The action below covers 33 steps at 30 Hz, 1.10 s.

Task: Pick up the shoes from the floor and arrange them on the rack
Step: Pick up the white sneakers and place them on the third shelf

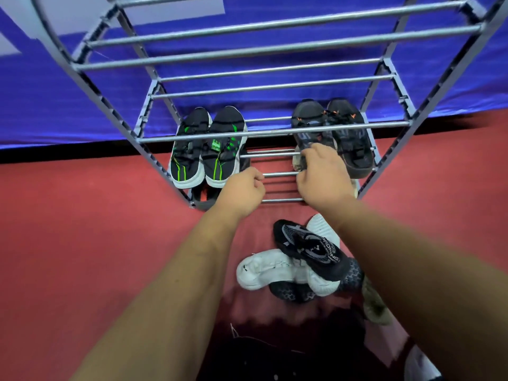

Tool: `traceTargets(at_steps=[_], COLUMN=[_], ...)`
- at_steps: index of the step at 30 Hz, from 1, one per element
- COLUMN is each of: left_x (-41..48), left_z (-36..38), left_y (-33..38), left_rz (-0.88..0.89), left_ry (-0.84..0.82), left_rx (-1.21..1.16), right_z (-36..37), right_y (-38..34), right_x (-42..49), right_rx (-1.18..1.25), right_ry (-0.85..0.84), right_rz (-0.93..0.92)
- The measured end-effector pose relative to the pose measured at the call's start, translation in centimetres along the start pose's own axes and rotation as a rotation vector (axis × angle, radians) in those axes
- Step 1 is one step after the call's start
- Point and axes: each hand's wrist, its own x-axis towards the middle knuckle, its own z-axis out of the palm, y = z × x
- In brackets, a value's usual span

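A grey metal shoe rack (275, 132) with several tiers of bars stands on the red floor. On a lower tier sit a black pair with green stripes (209, 147) at the left and a dark grey pair with orange accents (334, 133) at the right. My right hand (321, 177) reaches under the bar and grips the heel of the left shoe of the grey pair. My left hand (243, 189) is curled into a loose fist at the tier's front, holding nothing I can see. On the floor below lie a black patterned sneaker (310, 250) and a white sneaker (272, 269) in a heap.
A blue cloth wall (55, 105) hangs behind the rack. Another dark shoe (203, 198) shows on the lowest tier under the green pair. A beige shoe (375, 306) lies partly under my right forearm. Red carpet (82, 229) spreads to the left.
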Motion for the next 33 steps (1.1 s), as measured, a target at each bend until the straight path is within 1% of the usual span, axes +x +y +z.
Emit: traceTargets(at_steps=[3,5,6,8,11,12,14,15,17,19,21,23,25,28,31,33], left_x=[-1.9,-3.4,-4.0,-5.6,-7.9,-8.7,-10.1,-10.6,-11.4,-11.6,-11.4,-11.2,-11.0,-10.8,-10.7,-10.9], left_z=[1.1,2.2,3.0,4.6,7.1,8.0,9.2,9.7,10.4,10.5,10.1,9.8,9.7,9.6,9.7,9.8], left_y=[-1.8,-2.8,-3.5,-4.9,-7.7,-8.7,-9.8,-10.3,-11.1,-12.0,-12.4,-12.7,-12.9,-12.8,-12.7,-12.4], left_rz=[-0.04,-0.05,-0.054,-0.095,-0.194,-0.213,-0.193,-0.168,-0.184,-0.272,-0.306,-0.319,-0.374,-0.441,-0.417,-0.426], left_ry=[-0.111,-0.192,-0.246,-0.372,-0.492,-0.509,-0.538,-0.537,-0.505,-0.42,-0.415,-0.496,-0.551,-0.522,-0.575,-0.647], left_rx=[-0.004,0.047,0.095,0.21,0.349,0.369,0.336,0.302,0.252,0.172,0.147,0.144,0.082,-0.027,-0.039,-0.105], right_z=[0.2,0.3,0.3,0.7,1.9,2.3,3.0,3.3,3.8,4.1,4.1,3.7,3.3,3.2,3.5,3.7], right_y=[-0.3,-0.3,-0.2,0.1,0.9,1.2,1.9,2.2,2.8,3.0,2.8,2.6,2.4,2.4,2.0,1.5], right_x=[-1.5,-3.0,-3.8,-5.5,-7.7,-8.4,-9.7,-10.3,-11.4,-12.0,-12.2,-12.1,-11.8,-11.5,-11.2,-11.1], right_rx=[0.047,0.022,0.011,-0.019,-0.166,-0.229,-0.336,-0.376,-0.408,-0.402,-0.388,-0.366,-0.323,-0.235,-0.145,-0.075], right_ry=[0.017,-0.037,-0.099,-0.304,-0.629,-0.699,-0.811,-0.861,-0.921,-0.915,-0.87,-0.829,-0.81,-0.79,-0.725,-0.678], right_rz=[-0.089,-0.16,-0.175,-0.141,0.006,0.062,0.141,0.161,0.174,0.171,0.156,0.143,0.149,0.207,0.229,0.258])
